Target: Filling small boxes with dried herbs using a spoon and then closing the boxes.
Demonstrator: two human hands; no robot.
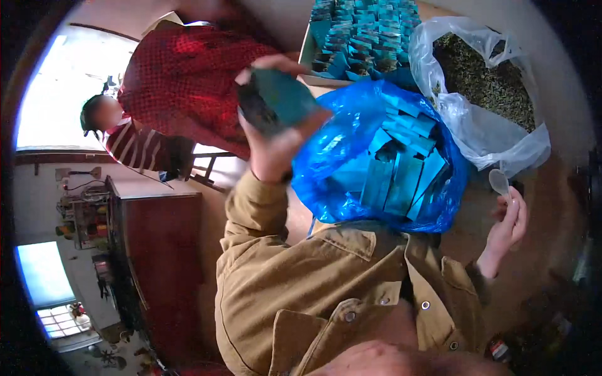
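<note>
My left hand (270, 152) is raised and grips a teal paper packet (289, 98); a dark opening shows on its left side, and blur hides the details. Between the fingers of my right hand (510, 218) is a small translucent plastic spoon (499, 182), its bowl pointing up. Below the spoon's level, nothing else touches that hand. Directly before my chest lies an open blue plastic bag (338, 155), with several flat teal packets (392, 181) inside. Beyond it, a clear plastic bag (475, 136) gapes open around dried, dark green plant matter (484, 75).
A shallow box (304, 51) at the back holds tight rows of filled teal packets (367, 33). At the left are red checked fabric (188, 80) and a person in a cap and striped top (141, 145). A dark red cabinet (164, 254) stands lower left.
</note>
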